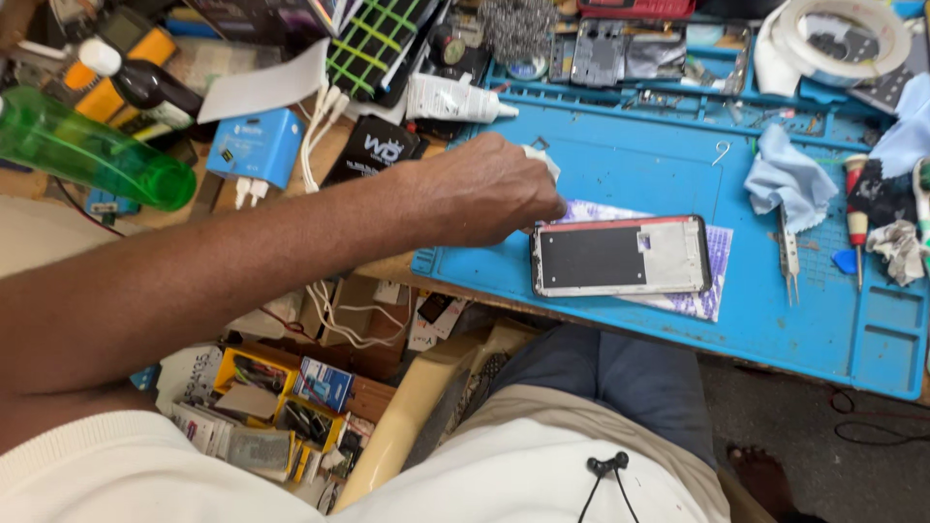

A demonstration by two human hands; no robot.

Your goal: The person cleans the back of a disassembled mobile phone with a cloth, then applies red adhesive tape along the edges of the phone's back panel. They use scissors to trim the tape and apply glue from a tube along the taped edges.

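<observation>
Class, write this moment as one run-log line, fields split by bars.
left hand: holds white wad, at phone frame's left end | right hand: unseen | phone frame: flat on blue mat | tweezers: untouched

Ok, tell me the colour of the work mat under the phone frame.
Blue: the work mat under the phone frame, seen from the head camera.

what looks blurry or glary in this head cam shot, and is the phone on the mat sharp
Head view: the green bottle at the near left is soft and out of focus; the phone on the blue mat is fairly sharp, with a pale sheen on its metal right part; the left hand beside it is clear; light is even, shadows soft; the white shirt at the bottom is bright, nearly washed out.
</observation>
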